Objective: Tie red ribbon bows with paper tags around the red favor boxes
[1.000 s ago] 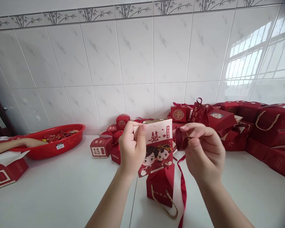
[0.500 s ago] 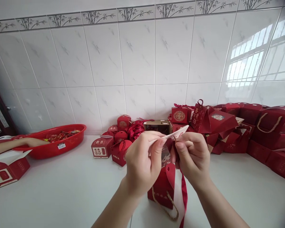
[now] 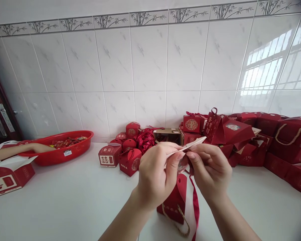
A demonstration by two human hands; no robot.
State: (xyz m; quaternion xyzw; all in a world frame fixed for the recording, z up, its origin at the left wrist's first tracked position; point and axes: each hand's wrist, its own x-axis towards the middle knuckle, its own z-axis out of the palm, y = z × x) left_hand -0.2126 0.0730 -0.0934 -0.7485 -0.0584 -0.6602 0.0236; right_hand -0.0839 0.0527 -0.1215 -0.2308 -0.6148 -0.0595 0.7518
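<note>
My left hand (image 3: 155, 172) is closed on a thin pale card (image 3: 197, 142), gripped between thumb and fingers and seen nearly edge-on. Close beside it, my right hand (image 3: 210, 169) pinches the end of a dark red ribbon (image 3: 195, 202) against the card. The ribbon hangs from the fingertips past the counter's front; the exact spot where it meets the card is hidden by my fingers. Below both hands a red gift box (image 3: 175, 197) with a twisted rope handle (image 3: 183, 231) stands on the white counter (image 3: 85, 204).
Small red boxes (image 3: 109, 154) and a bundle of red ribbon (image 3: 145, 140) sit at the back. Red boxes (image 3: 240, 129) pile up on the right. At left, another person's hand (image 3: 41, 147) reaches into a red basin (image 3: 75, 150) of wrapped sweets, by an open box (image 3: 17, 179).
Both hands have shifted slightly right in view and drawn closer together at the card, which shows more edge-on. The whole view has swung a little left.
</note>
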